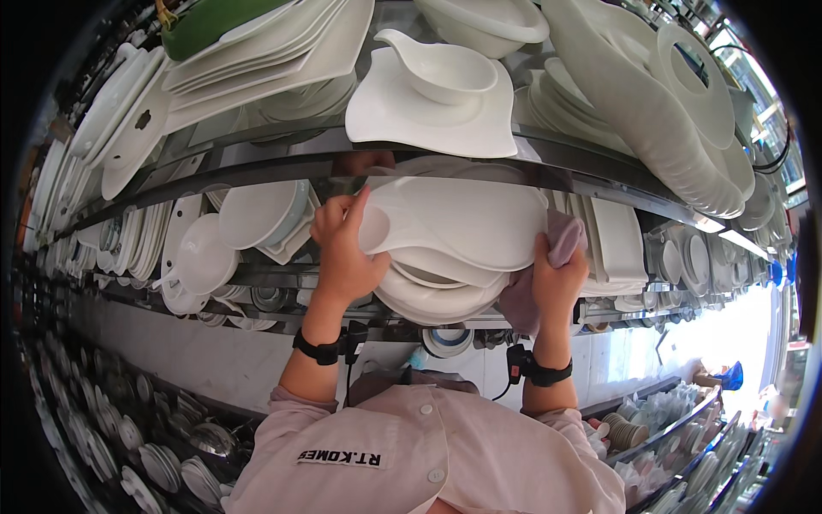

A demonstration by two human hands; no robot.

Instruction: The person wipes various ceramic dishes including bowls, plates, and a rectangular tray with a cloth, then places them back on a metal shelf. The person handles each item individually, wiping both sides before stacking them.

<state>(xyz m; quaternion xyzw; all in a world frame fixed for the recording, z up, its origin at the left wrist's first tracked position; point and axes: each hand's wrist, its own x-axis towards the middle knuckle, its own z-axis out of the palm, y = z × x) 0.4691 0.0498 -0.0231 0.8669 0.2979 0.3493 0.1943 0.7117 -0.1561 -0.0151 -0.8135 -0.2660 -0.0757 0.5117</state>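
Note:
Between both hands lies a long white ceramic plate (pixel 462 218) with a small round well at its left end. My left hand (pixel 347 250) grips that left end, thumb below and fingers at the rim. At the right end, my right hand (pixel 560 276) holds the plate's edge together with a mauve cloth (pixel 565 238), part of which hangs beneath the plate. More white plates (pixel 437 299) are stacked directly under the long one, on a shelf below the upper glass shelf. The far rim sits partly behind the upper shelf's edge.
Above, the shelf edge (pixel 449 164) runs across, with a wavy white plate (pixel 430 128) and a spouted bowl (pixel 449 70) on it. White bowls (pixel 260 215) stand left of the hands, rectangular plates (pixel 616 238) right. Further shelves of crockery lie behind the person's body.

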